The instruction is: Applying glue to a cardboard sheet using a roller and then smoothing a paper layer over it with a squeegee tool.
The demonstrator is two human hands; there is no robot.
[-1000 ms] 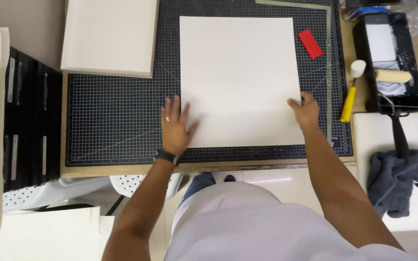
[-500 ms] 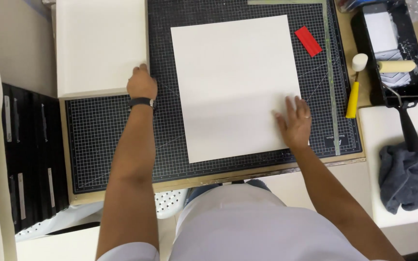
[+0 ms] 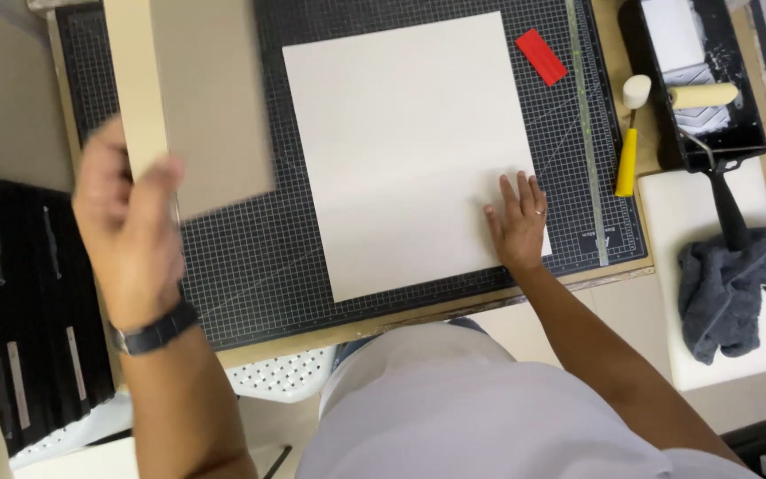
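Note:
A large off-white sheet (image 3: 410,142) lies flat on the black gridded cutting mat (image 3: 259,266). My right hand (image 3: 518,222) rests palm down on the sheet's lower right corner, fingers spread. My left hand (image 3: 130,239) is raised at the left and grips the lower edge of a thick board (image 3: 197,98) with a cream edge and a tan-grey face, lifted and tilted above the mat's left side. A dark watch is on my left wrist.
A red flat scraper (image 3: 542,57) lies on the mat's upper right beside a long ruler (image 3: 585,133). A yellow-handled tool (image 3: 629,142), a black paint tray (image 3: 693,80) with a roller and a grey cloth (image 3: 733,284) are on the right. Black trays (image 3: 19,319) stand at left.
My left hand went from the sheet to the board at the upper left, took hold of it and lifted it. My right hand stays pressed on the sheet's lower right corner.

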